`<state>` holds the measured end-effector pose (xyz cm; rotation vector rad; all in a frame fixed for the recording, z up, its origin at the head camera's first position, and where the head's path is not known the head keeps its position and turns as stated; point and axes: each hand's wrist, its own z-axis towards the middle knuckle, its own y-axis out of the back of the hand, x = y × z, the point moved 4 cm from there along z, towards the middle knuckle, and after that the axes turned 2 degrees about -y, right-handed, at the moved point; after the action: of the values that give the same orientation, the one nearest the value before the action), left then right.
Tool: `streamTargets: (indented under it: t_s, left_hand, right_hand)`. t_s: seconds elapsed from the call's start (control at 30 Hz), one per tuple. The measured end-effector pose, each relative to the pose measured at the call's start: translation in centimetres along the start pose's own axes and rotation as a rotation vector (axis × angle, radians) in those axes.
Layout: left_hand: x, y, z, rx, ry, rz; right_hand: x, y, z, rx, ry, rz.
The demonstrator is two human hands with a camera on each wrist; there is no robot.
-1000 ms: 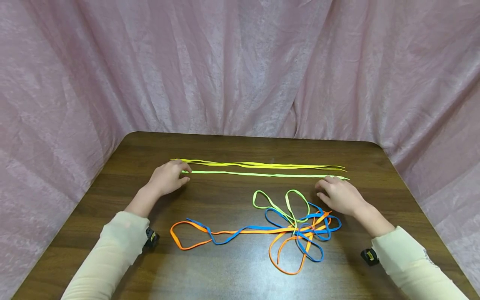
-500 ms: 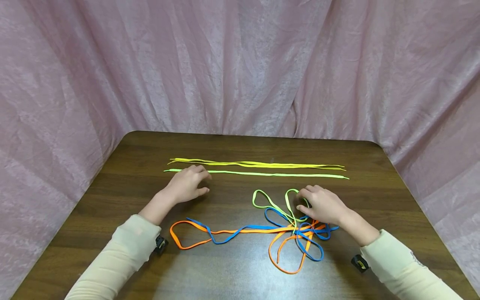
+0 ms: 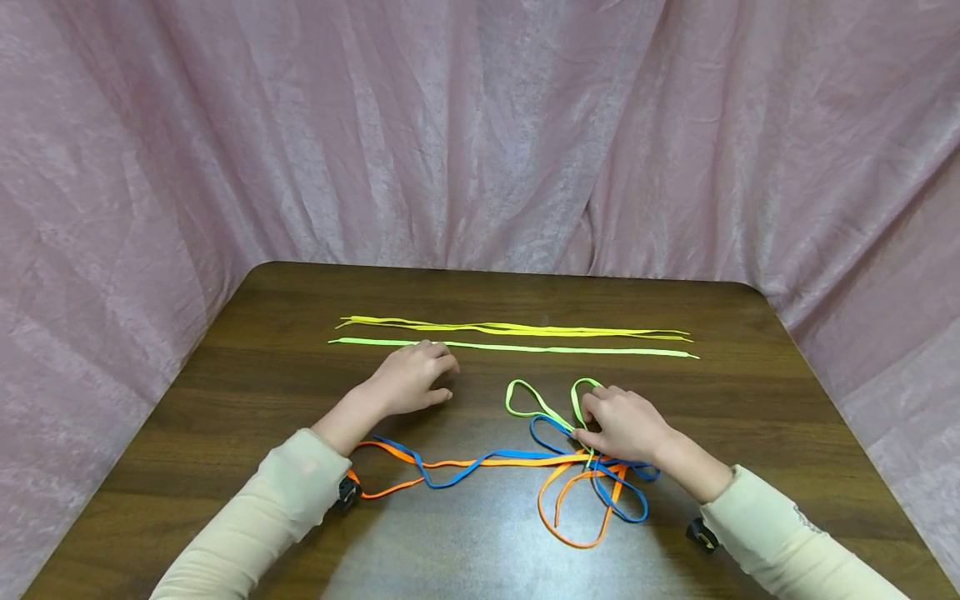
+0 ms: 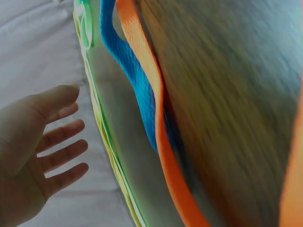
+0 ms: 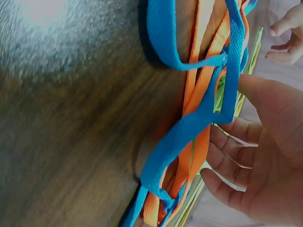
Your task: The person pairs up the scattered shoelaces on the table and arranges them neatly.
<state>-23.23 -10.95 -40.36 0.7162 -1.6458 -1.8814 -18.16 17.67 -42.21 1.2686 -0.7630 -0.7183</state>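
Note:
Blue (image 3: 517,455) and orange (image 3: 495,464) flat shoelaces lie in a loose tangle on the table, with a looped light green shoelace (image 3: 553,416) at its far side. My right hand (image 3: 626,425) is over the green loops, thumb and fingers at the lace; its palm hides part of the tangle. In the right wrist view its fingers are loosely bent beside the blue lace (image 5: 175,137), and no grip shows. My left hand (image 3: 412,379) hovers just in front of a straight green shoelace (image 3: 510,347), fingers relaxed and holding nothing.
Several yellow shoelaces (image 3: 510,330) lie stretched side by side behind the straight green one. The brown wooden table (image 3: 420,542) has rounded far corners. Pink curtains (image 3: 480,142) hang round its back and sides.
Both hands have left the ends of the straight green lace. My left hand moved right and nearer; my right hand moved left and nearer, onto the looped green lace. The laces look unmoved.

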Motion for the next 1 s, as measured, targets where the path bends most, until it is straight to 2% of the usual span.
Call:
streamTargets:
  t_s: [0.23,0.5,0.77,1.0]
  left_hand:
    - [-1.3,-0.5,0.9,0.003,-0.050,-0.016]
    - [-3.0,-1.0,1.8,0.007,-0.117,-0.001]
    - [-5.0,-1.0,2.8,0.005,-0.183,0.034]
    - [-6.6,-1.4,4.0,0.034,-0.215,0.069]
  right_hand:
    - [0.0,-0.2,-0.1,0.033,-0.005,0.019]
    - [0.1,0.1,-0.1,0.032,0.012,0.051]
    - [-0.3,0.6,0.1,0.011,-0.010,0.120]
    - [-1.2,1.4,0.4,-0.041,-0.024,0.127]
